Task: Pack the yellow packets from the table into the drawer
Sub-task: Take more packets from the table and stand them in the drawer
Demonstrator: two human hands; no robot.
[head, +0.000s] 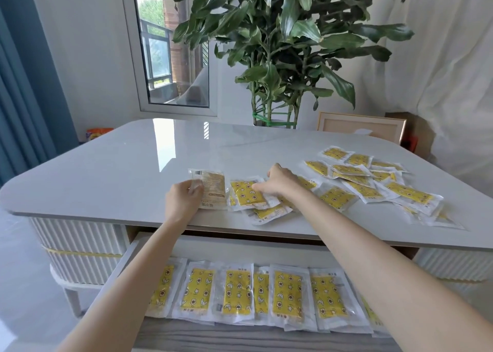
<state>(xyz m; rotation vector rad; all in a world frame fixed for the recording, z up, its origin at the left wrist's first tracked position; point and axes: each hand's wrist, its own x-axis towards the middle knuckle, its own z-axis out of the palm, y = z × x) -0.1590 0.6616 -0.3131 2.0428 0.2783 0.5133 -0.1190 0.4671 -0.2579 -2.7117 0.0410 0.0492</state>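
- Seen from the head camera I am steering by: the left hand (184, 200) pinches the near edge of a face-down packet (213, 188), pale printed side up, on the table (120, 170).
- The right hand (280, 183), fingers curled, pinches the top edge of a yellow packet (244, 194) just beside it, atop a small overlapping pile.
- A loose heap (368, 180) of packets sprawls to the right on the table; a row of packets (237, 290) already lies flat in the open drawer (253, 249) below the front edge.
- Risk, as I judge it: the wrappers overlap on a glossy top, so lifting one could drag its neighbours off the edge, or bring two up together.
- The row nearly spans the drawer; further packets must be stacked, and could slide askew.
- The packets are thin, flat rectangles in crinkled clear-edged film, yellow with star-and-moon print. The tabletop is pale, mirror-smooth and round-cornered.
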